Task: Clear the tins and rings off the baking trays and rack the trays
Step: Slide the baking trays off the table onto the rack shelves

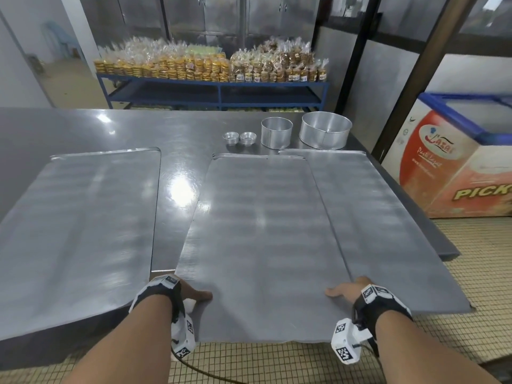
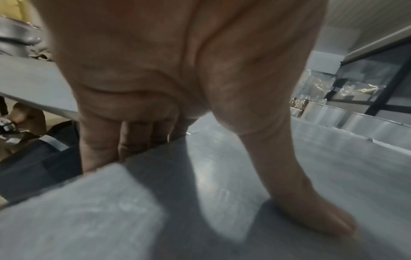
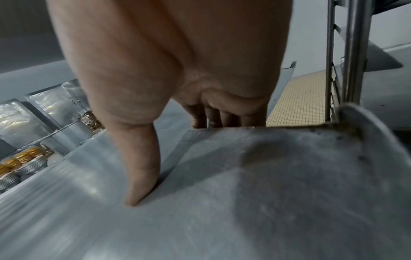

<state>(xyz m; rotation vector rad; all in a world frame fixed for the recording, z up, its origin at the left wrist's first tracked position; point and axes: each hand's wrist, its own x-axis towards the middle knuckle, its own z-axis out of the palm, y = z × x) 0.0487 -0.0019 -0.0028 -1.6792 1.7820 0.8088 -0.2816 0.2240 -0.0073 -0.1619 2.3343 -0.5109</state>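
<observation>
Hands grip the near edge of the middle baking tray [image 1: 260,239], which overhangs the near edge of a steel table [image 1: 83,128]: the left hand [image 1: 191,293] and right hand [image 1: 349,291] each press a thumb on top with the fingers [image 2: 100,144] curled underneath. This tray overlaps a second tray [image 1: 388,231] on its right, while a third tray [image 1: 77,225] lies apart on the left. Far on the table stand two small tins [image 1: 239,138] and two metal rings [image 1: 302,133], off the trays.
</observation>
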